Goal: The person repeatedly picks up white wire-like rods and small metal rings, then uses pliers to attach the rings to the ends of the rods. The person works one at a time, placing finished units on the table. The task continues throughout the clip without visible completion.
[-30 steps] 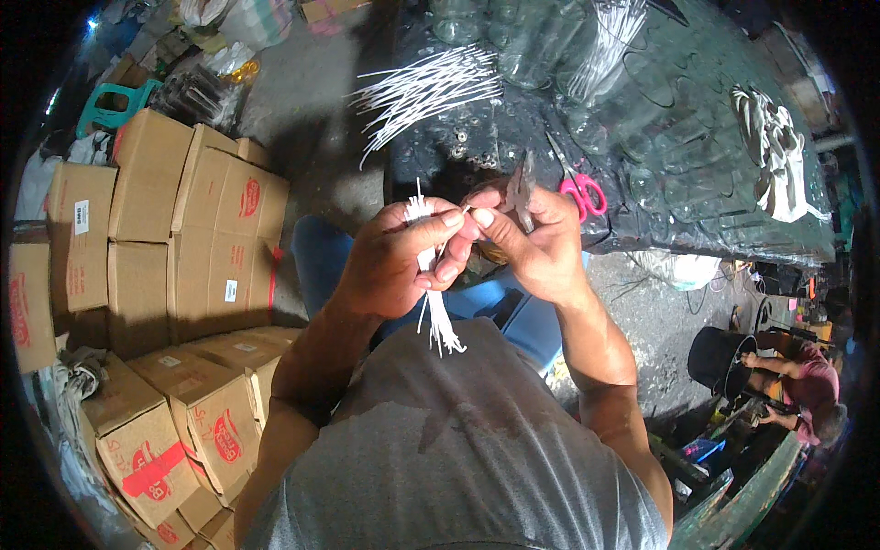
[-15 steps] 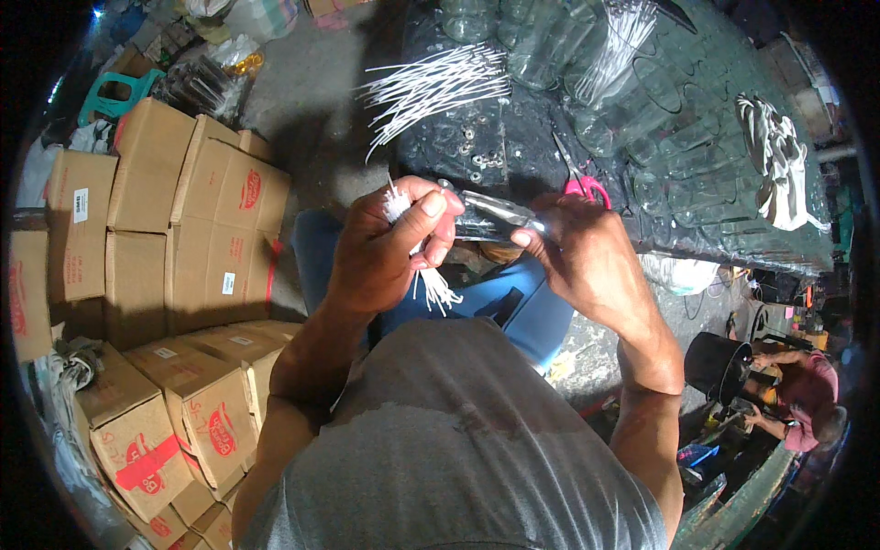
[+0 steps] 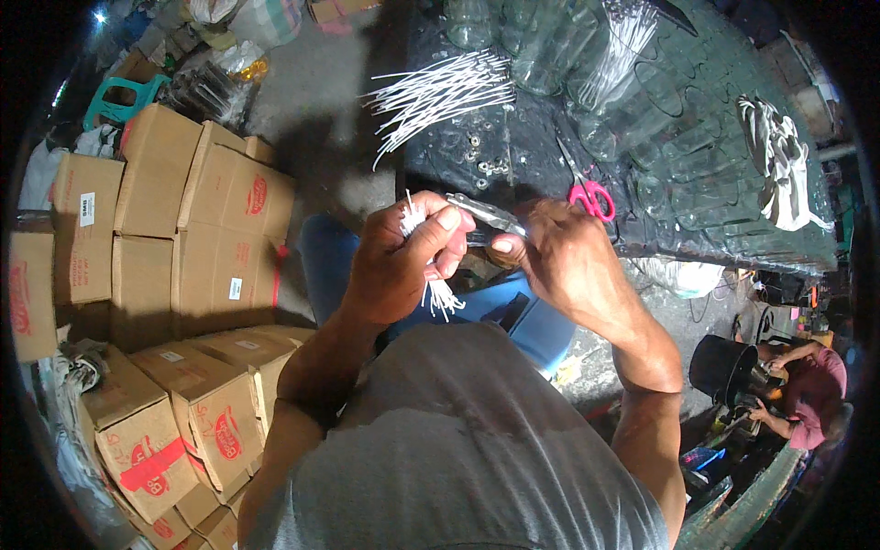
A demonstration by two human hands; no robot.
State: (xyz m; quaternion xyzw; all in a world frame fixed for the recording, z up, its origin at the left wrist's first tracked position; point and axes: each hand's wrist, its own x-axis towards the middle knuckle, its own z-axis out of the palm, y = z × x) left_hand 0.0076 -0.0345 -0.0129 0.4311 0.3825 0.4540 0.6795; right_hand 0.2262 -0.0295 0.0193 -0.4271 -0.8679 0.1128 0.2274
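Note:
My left hand is closed around a bundle of thin white candle wicks, whose ends stick out above and below the fist. Its thumb and forefinger pinch at the jaws of a pair of metal pliers; what sits between the jaws is too small to make out. My right hand grips the pliers' handles, which its fingers mostly hide. Just beyond, small metal wick tabs lie on the dark table. A loose pile of white wicks overhangs the table's left edge.
Pink-handled scissors lie beyond my right hand. Clear glass jars crowd the table, with more wicks and a white cloth glove among them. Cardboard boxes are stacked at left. Another person works at far right beside a black bucket.
Both hands stay together at the pliers. The pliers lie slightly lower in the picture, and my right hand has shifted a little left, uncovering more of the scissors' handles.

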